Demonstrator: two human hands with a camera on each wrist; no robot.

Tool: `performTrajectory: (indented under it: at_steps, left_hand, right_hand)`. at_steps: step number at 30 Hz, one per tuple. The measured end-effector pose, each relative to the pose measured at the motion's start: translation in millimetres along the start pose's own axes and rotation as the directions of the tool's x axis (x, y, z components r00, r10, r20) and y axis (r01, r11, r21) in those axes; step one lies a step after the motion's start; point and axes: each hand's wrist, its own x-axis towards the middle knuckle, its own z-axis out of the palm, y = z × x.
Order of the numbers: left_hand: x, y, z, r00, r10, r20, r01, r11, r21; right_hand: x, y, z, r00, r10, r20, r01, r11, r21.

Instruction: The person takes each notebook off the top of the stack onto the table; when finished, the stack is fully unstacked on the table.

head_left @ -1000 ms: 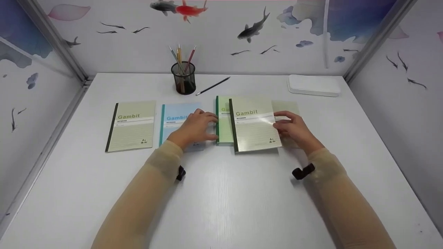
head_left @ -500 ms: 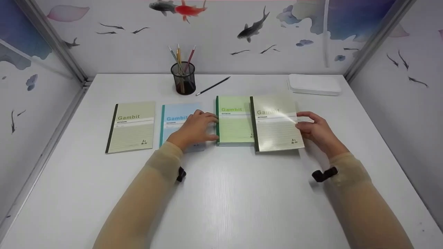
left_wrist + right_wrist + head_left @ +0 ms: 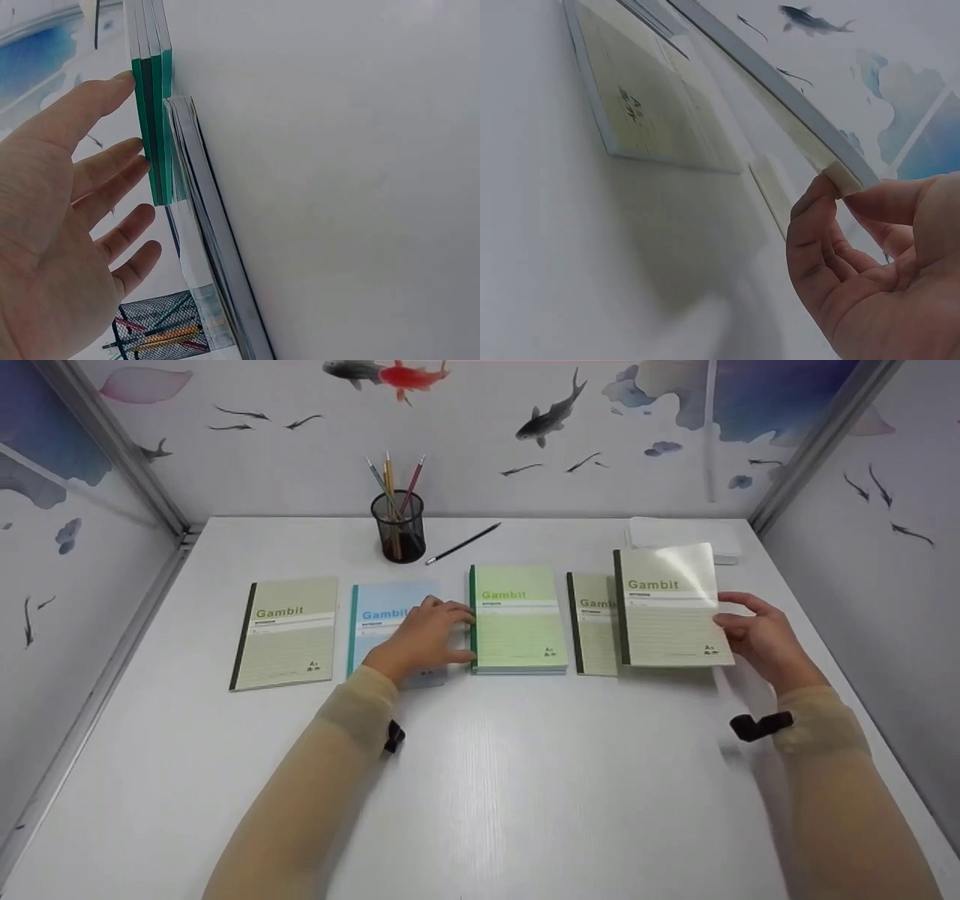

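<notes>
In the head view a white table [image 3: 480, 780] carries a row of notebooks, and the green stack [image 3: 517, 619] at its middle serves as the landmark. The left hand [image 3: 424, 637] lies just left of the stack, fingers straight and relaxed, fingertips against the stack's spine edge, palm over the blue notebook [image 3: 382, 611]. Further left of the stack lies an olive notebook [image 3: 285, 634]. Right of the stack, another olive notebook [image 3: 592, 622] lies flat, partly covered by the lifted notebook [image 3: 667, 604], which the right hand [image 3: 757, 641] pinches at its right edge; it hangs raised over the table, well right of the stack. Behind the stack, to its left, stands a mesh pen cup [image 3: 398, 536] with pencils, and a loose pencil [image 3: 463, 544] lies just behind the stack. A white box [image 3: 727, 551] sits far right behind, partly hidden by the lifted notebook.

In the left wrist view the left hand [image 3: 52, 225] is spread wide, holding nothing, fingertips [image 3: 124, 82] touching the green stack [image 3: 154, 112]. The blue notebook [image 3: 210, 255] lies next to the stack, and the pen cup [image 3: 161, 330] shows beyond.

In the right wrist view the right hand [image 3: 870, 255] grips the lifted notebook [image 3: 780, 97] between thumb and fingers at its edge, clear of the table. The flat olive notebook [image 3: 652, 112] lies beneath and beyond it.
</notes>
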Motion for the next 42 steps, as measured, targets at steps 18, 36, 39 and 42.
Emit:
performTrajectory:
  at_steps: [18,36,39,42]
  left_hand:
    - [2.1,-3.9,3.8,1.000,0.020,-0.008,-0.020,1.000,0.008]
    - [0.8,-0.1,0.6,1.000,0.010,-0.013,-0.010,1.000,0.004]
    - [0.9,0.4,1.4,1.000,0.005,-0.015,-0.005,1.000,0.003]
    - [1.1,0.5,1.2,1.000,0.011,-0.024,-0.010,1.000,0.005]
  right_hand:
    - [-4.2,0.6,-79.1,0.989,0.112,-0.100,-0.131,0.970,-0.205]
    - [5.6,11.9,-61.2,0.972,-0.112,-0.207,-0.115,0.545,-0.831]
    - [5.0,14.9,-59.0,0.970,-0.144,-0.198,-0.099,0.510,-0.854]
    - [5.9,17.5,-54.7,0.959,-0.201,-0.198,-0.076,0.493,-0.867]
